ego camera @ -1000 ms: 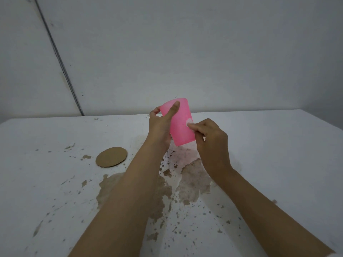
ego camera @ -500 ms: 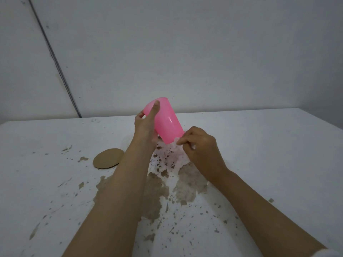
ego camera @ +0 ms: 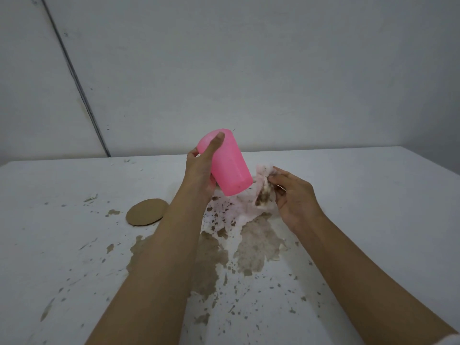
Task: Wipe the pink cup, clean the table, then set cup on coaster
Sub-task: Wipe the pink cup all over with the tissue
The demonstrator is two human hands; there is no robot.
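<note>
Gripping pink cup (ego camera: 229, 165) aloft in left hand (ego camera: 201, 173), long axis tilting 11-to-5 o'clock; right hand (ego camera: 293, 195) is pinching soiled tissue (ego camera: 263, 192) just beside it at 3 o'clock; coaster (ego camera: 146, 212) lying at 8 o'clock.

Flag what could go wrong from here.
The tissue in the right hand is already stained brown; wiping the cup with it may smear dirt back on.
The brown spill lies near the coaster; wiping that way could soil it.
The left hand holds the cup tilted above the spill; a slip could dirty it.
</note>
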